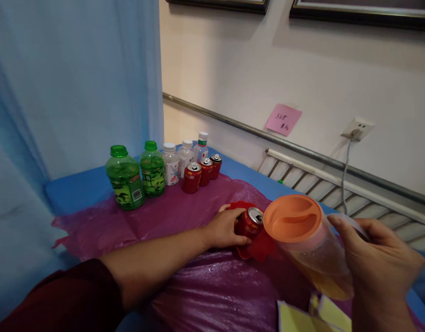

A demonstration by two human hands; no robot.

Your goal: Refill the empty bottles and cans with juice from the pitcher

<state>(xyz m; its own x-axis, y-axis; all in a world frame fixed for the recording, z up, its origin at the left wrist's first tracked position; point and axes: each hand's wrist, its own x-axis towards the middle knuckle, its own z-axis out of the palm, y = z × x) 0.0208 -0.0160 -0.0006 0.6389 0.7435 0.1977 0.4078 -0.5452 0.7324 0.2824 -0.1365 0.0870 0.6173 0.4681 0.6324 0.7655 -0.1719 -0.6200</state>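
Note:
My left hand (225, 227) is wrapped round a red drink can (250, 222) with an opened top. Beneath that can lies a red scalloped mat (257, 249), partly hidden by the can and hand. By its handle, my right hand (378, 249) grips a clear pitcher (323, 263) with an orange lid (293, 219). The pitcher is tilted toward the can, its lid close beside the can's rim, and some yellowish liquid sits low inside. Whether any liquid is flowing out I cannot tell.
A purple plastic sheet (205, 286) covers much of the blue table (72, 189). Behind stand several opened red cans (192, 179), clear bottles (171, 168) and two green bottles (124, 180). Yellow cloth (295, 318) lies in front. A radiator (302, 177) and plugged cord (344, 170) line the wall.

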